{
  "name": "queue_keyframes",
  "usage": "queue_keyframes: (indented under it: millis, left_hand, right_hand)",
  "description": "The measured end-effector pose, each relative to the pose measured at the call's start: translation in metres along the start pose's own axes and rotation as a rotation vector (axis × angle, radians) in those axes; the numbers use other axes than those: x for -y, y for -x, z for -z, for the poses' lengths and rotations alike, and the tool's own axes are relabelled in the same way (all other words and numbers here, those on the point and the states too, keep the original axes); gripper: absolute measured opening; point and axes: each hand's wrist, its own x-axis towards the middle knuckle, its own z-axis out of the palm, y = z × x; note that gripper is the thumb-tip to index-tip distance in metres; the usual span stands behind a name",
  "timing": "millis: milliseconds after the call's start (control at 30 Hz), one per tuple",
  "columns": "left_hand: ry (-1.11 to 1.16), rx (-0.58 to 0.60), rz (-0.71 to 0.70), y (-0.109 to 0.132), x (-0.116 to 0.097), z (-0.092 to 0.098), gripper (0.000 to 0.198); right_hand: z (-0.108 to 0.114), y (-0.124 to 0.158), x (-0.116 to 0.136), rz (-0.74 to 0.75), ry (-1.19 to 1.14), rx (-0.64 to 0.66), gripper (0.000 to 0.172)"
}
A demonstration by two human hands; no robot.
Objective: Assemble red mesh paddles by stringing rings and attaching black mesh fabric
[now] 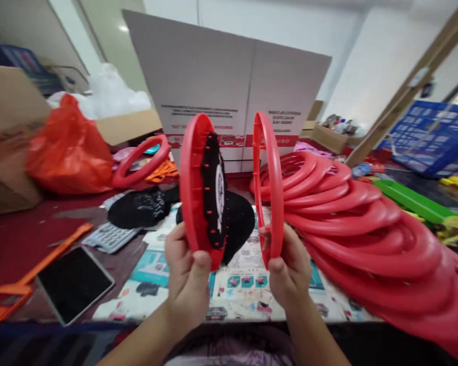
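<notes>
Upright in my left hand (187, 279) is a red plastic ring (189, 188), with small pegs along its inner side. A black fabric disc (215, 195) with a white print spans that ring, its edge caught on the pegs. My right hand (290, 269) grips a second red ring (275, 188) near its bottom. This one has an open middle. The two rings face each other with a gap between them. Behind the left ring shows more black fabric (241, 218). Black printed fabric pieces (137, 208) lie on the table to the left.
Many overlapping red rings (366, 229) fill the right side. At left are a tablet (75, 284), an orange plastic tool (21, 287), a loose red ring (141, 162) and an orange bag (68, 152). A large carton (206, 66) stands behind; a green tray (416, 201) is far right.
</notes>
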Motion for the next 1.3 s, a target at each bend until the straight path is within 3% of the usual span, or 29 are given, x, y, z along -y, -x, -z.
queue_keyframes:
  millis: [167, 333, 733, 967, 1167, 1300]
  left_hand:
    - [0.127, 0.177, 0.048, 0.003, 0.006, -0.01, 0.032]
    - [0.034, 0.248, -0.026, 0.012, 0.014, -0.003, 0.038]
    - [-0.109, 0.295, -0.363, 0.013, 0.032, 0.005, 0.055]
    - [-0.128, 0.349, -0.346, 0.017, 0.029, 0.009, 0.055]
    - [-0.127, 0.469, -0.331, 0.015, 0.029, 0.012, 0.06]
    - [-0.156, 0.489, -0.349, 0.013, 0.03, 0.014, 0.063]
  right_hand:
    - [-0.03, 0.014, 0.002, 0.139, -0.002, 0.124, 0.043]
    - [-0.042, 0.009, 0.008, 0.147, 0.003, 0.103, 0.04]
    - [-0.024, 0.016, 0.016, 0.04, 0.009, -0.004, 0.044]
    - [-0.035, 0.019, 0.02, -0.1, -0.258, 0.106, 0.044]
    - [-0.036, 0.021, 0.015, -0.118, -0.363, 0.083, 0.036]
    - [-0.035, 0.021, 0.016, -0.151, -0.381, 0.082, 0.038]
